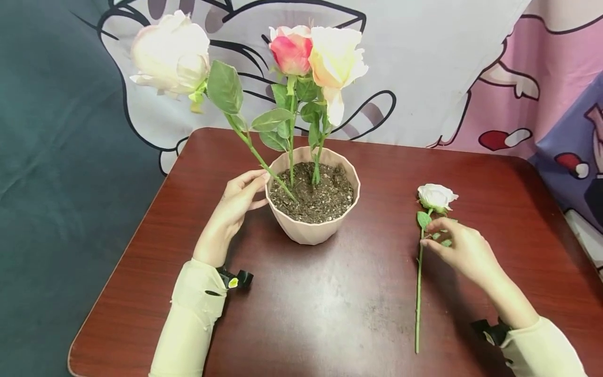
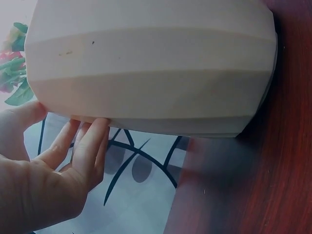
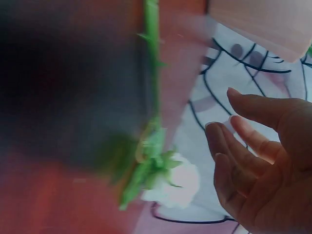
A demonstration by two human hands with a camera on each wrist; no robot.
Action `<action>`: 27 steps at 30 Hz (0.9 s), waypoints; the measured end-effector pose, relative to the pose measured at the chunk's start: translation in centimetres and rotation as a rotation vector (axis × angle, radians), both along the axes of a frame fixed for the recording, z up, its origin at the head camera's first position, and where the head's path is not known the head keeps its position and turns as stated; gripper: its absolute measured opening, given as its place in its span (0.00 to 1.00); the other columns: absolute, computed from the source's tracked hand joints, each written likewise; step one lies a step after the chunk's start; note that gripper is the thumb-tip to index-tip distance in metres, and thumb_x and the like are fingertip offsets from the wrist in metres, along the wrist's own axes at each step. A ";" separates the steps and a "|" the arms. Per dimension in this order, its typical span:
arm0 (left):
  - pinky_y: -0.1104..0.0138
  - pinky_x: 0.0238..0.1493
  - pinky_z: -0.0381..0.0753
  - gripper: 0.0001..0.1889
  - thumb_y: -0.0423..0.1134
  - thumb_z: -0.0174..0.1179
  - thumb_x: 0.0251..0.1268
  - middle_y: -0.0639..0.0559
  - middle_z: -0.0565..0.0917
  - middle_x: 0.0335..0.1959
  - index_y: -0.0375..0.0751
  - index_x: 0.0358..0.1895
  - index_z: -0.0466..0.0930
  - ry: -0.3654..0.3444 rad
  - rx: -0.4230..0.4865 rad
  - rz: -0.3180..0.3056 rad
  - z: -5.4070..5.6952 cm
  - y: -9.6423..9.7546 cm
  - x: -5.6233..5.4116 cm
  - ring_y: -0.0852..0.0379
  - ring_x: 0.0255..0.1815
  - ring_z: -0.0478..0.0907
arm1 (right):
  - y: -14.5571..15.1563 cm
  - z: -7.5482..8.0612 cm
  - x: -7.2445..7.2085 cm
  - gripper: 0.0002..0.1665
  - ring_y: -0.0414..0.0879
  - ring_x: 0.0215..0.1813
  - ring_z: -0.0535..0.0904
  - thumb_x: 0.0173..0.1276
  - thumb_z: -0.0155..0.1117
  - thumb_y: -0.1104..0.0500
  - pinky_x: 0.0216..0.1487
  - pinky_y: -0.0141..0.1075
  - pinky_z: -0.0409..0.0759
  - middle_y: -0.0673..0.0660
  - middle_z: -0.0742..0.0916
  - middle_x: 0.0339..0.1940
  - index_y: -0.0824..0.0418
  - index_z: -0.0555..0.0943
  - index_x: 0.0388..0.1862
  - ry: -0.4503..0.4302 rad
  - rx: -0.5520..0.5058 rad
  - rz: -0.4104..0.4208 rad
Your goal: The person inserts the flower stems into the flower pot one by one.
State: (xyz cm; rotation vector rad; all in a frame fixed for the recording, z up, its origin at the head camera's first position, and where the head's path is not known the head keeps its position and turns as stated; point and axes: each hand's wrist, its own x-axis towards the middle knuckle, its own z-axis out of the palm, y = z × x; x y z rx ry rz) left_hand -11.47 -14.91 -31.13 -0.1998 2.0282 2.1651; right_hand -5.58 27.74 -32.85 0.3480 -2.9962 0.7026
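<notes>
While the left hand [image 1: 234,201] rests straight fingers against the pink flowerpot [image 1: 313,230] holding three roses mid-surface, the right hand [image 1: 459,245], right of the pot, reaches the lying white rose [image 1: 436,197]; whether its grip has closed on the stem, I cannot tell.

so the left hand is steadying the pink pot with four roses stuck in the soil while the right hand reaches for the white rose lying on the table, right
Not quite: the pot holds three roses, not four, as the head view shows: a pale one leaning left, a pink one and a cream one. The rest stands: the left hand rests against the pot's side, and the right hand is at the white rose lying on the table.
</notes>
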 end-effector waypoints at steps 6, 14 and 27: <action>0.68 0.42 0.83 0.19 0.41 0.55 0.67 0.55 0.78 0.44 0.36 0.57 0.72 -0.010 -0.013 0.003 -0.1 -0.1 0.0 0.59 0.47 0.74 | 1.0 -1.6 2.1 0.18 0.45 0.31 0.84 0.56 0.71 0.49 0.31 0.43 0.76 0.52 0.87 0.31 0.55 0.79 0.41 -0.111 0.019 0.000; 0.68 0.43 0.82 0.17 0.42 0.55 0.67 0.55 0.76 0.46 0.38 0.55 0.74 -0.013 -0.013 0.007 0.0 -0.1 -0.2 0.58 0.49 0.72 | 0.8 -3.4 3.6 0.21 0.37 0.29 0.81 0.58 0.67 0.42 0.33 0.39 0.76 0.45 0.84 0.27 0.56 0.79 0.40 -0.215 0.019 -0.029; 0.67 0.43 0.82 0.17 0.42 0.55 0.67 0.54 0.77 0.46 0.39 0.54 0.74 -0.014 -0.003 0.008 0.0 -0.1 -0.1 0.58 0.49 0.73 | -0.2 -3.6 3.6 0.21 0.47 0.31 0.82 0.52 0.66 0.33 0.22 0.40 0.72 0.44 0.85 0.24 0.48 0.81 0.28 -0.280 0.140 -0.141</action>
